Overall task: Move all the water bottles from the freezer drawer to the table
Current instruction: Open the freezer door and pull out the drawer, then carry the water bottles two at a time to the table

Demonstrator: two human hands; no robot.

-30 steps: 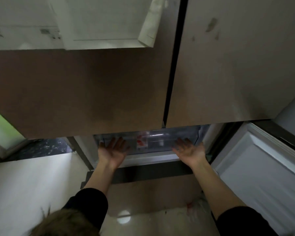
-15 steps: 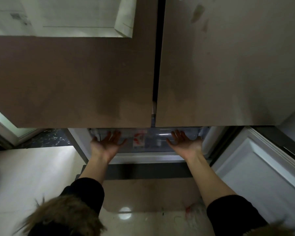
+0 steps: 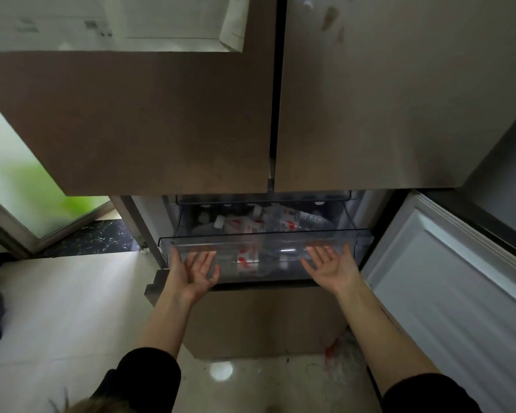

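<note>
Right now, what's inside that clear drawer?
The clear drawer holds a jumble of water bottles with red-and-white labels, lying on their sides. How many there are is unclear; the lower ones are covered.

freezer drawer pulled out from under the two upper doors; its top is open between the clear front wall and the doors' lower edge. a clear shelf overhangs the rear of the bin. water bottles lie piled inside, filling most of the floor. open freezer door bounds the right side; left side opens onto bare floor.
</note>
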